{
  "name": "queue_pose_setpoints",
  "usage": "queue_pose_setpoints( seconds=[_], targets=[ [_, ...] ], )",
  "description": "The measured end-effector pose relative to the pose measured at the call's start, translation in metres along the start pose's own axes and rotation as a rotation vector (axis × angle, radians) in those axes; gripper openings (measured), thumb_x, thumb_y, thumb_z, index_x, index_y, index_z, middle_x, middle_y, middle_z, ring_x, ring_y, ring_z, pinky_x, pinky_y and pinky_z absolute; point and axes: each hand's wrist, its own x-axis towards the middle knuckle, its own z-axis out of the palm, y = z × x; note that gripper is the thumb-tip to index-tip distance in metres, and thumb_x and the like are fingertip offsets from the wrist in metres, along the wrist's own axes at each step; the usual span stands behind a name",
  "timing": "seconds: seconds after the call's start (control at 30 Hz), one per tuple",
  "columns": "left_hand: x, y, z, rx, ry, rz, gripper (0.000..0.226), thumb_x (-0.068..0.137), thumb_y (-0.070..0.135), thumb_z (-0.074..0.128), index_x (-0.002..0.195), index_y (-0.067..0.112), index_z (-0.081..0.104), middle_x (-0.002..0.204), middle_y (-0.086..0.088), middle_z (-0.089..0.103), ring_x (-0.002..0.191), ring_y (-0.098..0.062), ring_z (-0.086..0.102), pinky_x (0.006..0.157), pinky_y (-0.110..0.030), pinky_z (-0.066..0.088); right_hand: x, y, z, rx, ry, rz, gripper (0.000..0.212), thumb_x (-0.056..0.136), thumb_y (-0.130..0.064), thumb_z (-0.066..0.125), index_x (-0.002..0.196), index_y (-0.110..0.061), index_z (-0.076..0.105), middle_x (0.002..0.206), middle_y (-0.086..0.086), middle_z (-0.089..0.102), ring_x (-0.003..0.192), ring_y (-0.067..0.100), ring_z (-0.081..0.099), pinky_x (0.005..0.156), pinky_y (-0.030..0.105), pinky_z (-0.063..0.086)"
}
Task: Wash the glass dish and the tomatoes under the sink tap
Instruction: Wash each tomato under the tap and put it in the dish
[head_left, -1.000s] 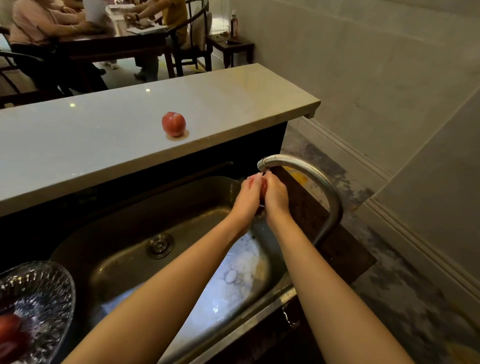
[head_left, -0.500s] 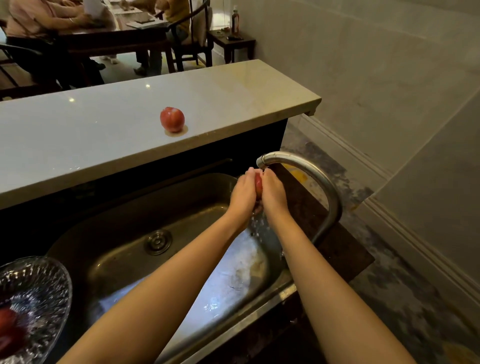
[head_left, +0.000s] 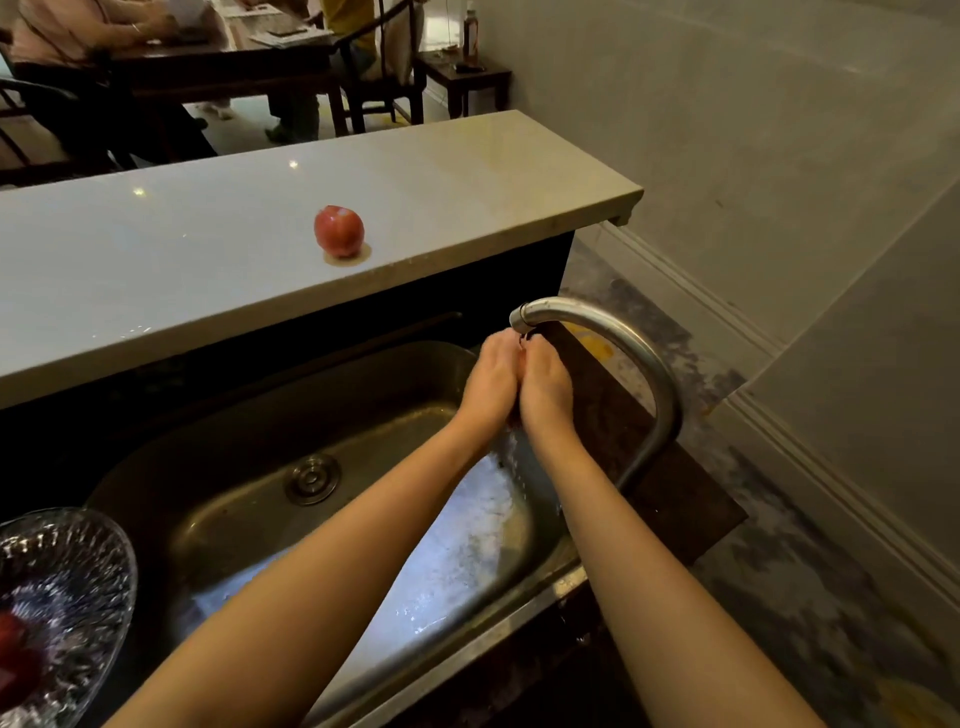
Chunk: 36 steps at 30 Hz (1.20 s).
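Under the tap (head_left: 597, 322) spout, above the sink (head_left: 363, 395), your left hand (head_left: 491, 379) and right hand (head_left: 545, 387) press together, fingers curled round a tomato (head_left: 521, 358), of which only a red sliver shows between them. A second tomato (head_left: 338, 231) sits on the pale surface (head_left: 208, 260) beyond; the glass dish (head_left: 78, 571), left of the sink, holds a third tomato (head_left: 15, 660).

The left hand (head_left: 491, 379) and right hand (head_left: 545, 387) are cupping together and hiding nearly all of the tomato (head_left: 521, 357); only a red sliver is showing. The right forearm (head_left: 623, 545) is covering the base of the tap (head_left: 613, 332). The left and bottom edges are cutting off the glass dish (head_left: 78, 571), and the red fruit (head_left: 15, 654) inside is blurring past counting. The top edge is cropping the people (head_left: 78, 36).
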Motion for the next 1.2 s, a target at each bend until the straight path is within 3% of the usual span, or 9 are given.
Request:
queue_pose_setpoints(
  seconds=[0.13, 0.23, 0.33, 0.4, 0.5, 0.67, 0.77, 1.07, 1.2],
  targets=[
    [0.005, 0.004, -0.007, -0.056, 0.004, -0.131, 0.047, 0.101, 0.039, 0.024, 0.077, 0.019, 0.059, 0.066, 0.001, 0.058, 0.062, -0.011, 0.056, 0.053, -0.021, 0.045, -0.005, 0.008, -0.002, -0.136, -0.156, -0.14, 0.024, 0.094, -0.042, 0.033, 0.095, -0.031, 0.054, 0.086, -0.01, 0.06, 0.083, 0.01, 0.06, 0.067, 0.025, 0.049],
    [-0.004, -0.003, -0.002, 0.05, -0.066, -0.059, 0.035, 0.099, 0.041, 0.031, 0.105, 0.016, 0.055, 0.086, 0.004, 0.059, 0.08, -0.01, 0.058, 0.066, -0.02, 0.048, 0.01, 0.001, 0.001, 0.036, 0.027, 0.149, 0.03, 0.092, -0.029, 0.04, 0.088, -0.01, 0.064, 0.082, 0.006, 0.063, 0.084, 0.024, 0.061, 0.071, 0.035, 0.05],
    [-0.009, -0.011, 0.006, -0.034, -0.11, -0.059, 0.032, 0.096, 0.039, 0.04, 0.123, 0.021, 0.045, 0.107, -0.002, 0.058, 0.097, -0.016, 0.059, 0.076, -0.029, 0.051, 0.014, -0.003, 0.0, 0.194, 0.033, 0.299, 0.031, 0.095, -0.026, 0.039, 0.075, -0.011, 0.059, 0.072, 0.006, 0.055, 0.072, 0.021, 0.056, 0.065, 0.031, 0.044],
    [-0.008, -0.01, 0.006, -0.187, -0.079, -0.138, 0.026, 0.096, 0.038, 0.043, 0.109, 0.017, 0.052, 0.094, -0.005, 0.058, 0.083, -0.016, 0.059, 0.067, -0.031, 0.049, 0.009, -0.001, -0.004, -0.003, -0.052, 0.223, 0.038, 0.097, -0.037, 0.032, 0.096, -0.012, 0.061, 0.08, 0.001, 0.057, 0.078, 0.017, 0.058, 0.072, 0.03, 0.046],
    [-0.005, -0.012, 0.002, -0.441, -0.105, -0.367, 0.041, 0.09, 0.052, 0.046, 0.071, 0.017, 0.051, 0.062, -0.003, 0.044, 0.046, -0.01, 0.043, 0.039, -0.021, 0.035, -0.007, 0.005, -0.019, -0.409, -0.114, 0.064, 0.047, 0.096, -0.051, 0.02, 0.105, -0.026, 0.059, 0.077, -0.009, 0.057, 0.068, 0.006, 0.059, 0.059, 0.021, 0.041],
    [-0.002, -0.019, 0.0, -0.752, -0.234, -0.672, 0.048, 0.083, 0.061, 0.05, 0.085, 0.012, 0.054, 0.067, -0.005, 0.051, 0.04, -0.008, 0.046, 0.031, -0.013, 0.034, -0.028, 0.023, -0.042, -1.22, -0.141, 0.012, 0.034, 0.099, -0.029, 0.031, 0.12, -0.017, 0.054, 0.119, 0.008, 0.058, 0.112, 0.028, 0.049, 0.086, 0.04, 0.042],
    [-0.003, -0.017, 0.001, -0.798, -0.237, -0.674, 0.03, 0.087, 0.046, 0.054, 0.096, 0.017, 0.051, 0.076, -0.004, 0.045, 0.04, -0.007, 0.047, 0.03, -0.01, 0.029, -0.04, 0.031, -0.042, -1.313, -0.17, 0.173, 0.026, 0.094, -0.016, 0.047, 0.116, -0.008, 0.059, 0.12, 0.013, 0.059, 0.11, 0.031, 0.056, 0.084, 0.039, 0.049],
    [-0.009, -0.008, 0.006, -0.53, -0.214, -0.583, 0.049, 0.093, 0.056, 0.033, 0.084, 0.01, 0.047, 0.069, -0.009, 0.051, 0.036, -0.008, 0.041, 0.032, -0.015, 0.019, -0.058, 0.041, -0.046, -1.353, -0.202, -0.016, 0.022, 0.091, 0.0, 0.046, 0.107, -0.001, 0.062, 0.111, 0.017, 0.064, 0.104, 0.032, 0.061, 0.082, 0.038, 0.051],
    [-0.011, -0.004, 0.003, -0.498, -0.191, -0.618, 0.04, 0.092, 0.049, 0.045, 0.105, 0.011, 0.046, 0.08, -0.01, 0.052, 0.053, -0.014, 0.049, 0.036, -0.015, 0.035, -0.068, 0.041, -0.049, -1.351, -0.183, -0.083, 0.023, 0.091, 0.003, 0.044, 0.105, -0.001, 0.062, 0.108, 0.018, 0.063, 0.102, 0.033, 0.06, 0.079, 0.039, 0.051]
  ],
)
